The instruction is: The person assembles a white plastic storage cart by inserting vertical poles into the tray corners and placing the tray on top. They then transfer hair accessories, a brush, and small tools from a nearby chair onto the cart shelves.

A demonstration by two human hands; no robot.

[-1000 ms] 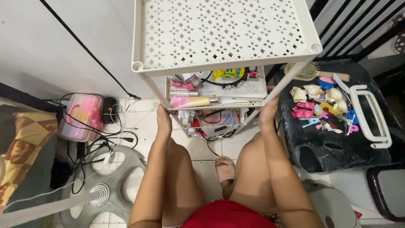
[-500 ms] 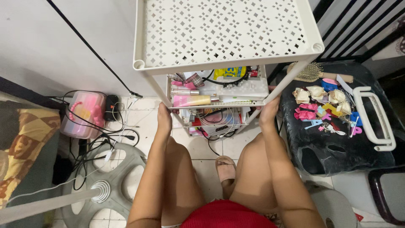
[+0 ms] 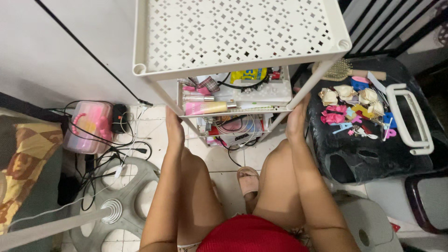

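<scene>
A white plastic shelf rack (image 3: 238,35) with a perforated top stands in front of me. My left hand (image 3: 174,128) grips its front left leg at the middle shelf. My right hand (image 3: 296,120) grips the front right leg at the same height. The middle shelf (image 3: 233,109) carries a pink and gold tube, a plaid bow, a yellow packet, a black cable and a white case. The shelf below it holds coiled cables and small items.
A black seat (image 3: 368,154) at right carries hair clips, bows, a hairbrush (image 3: 347,71) and a white handle piece (image 3: 410,116). A pink box (image 3: 88,126), tangled cables and a fan base (image 3: 116,205) lie at left. My foot in a sandal (image 3: 248,179) rests on the tiles.
The rack has shifted slightly to the left in view, with both hands still on its front legs. The seat with the clips sits a little higher in the view.
</scene>
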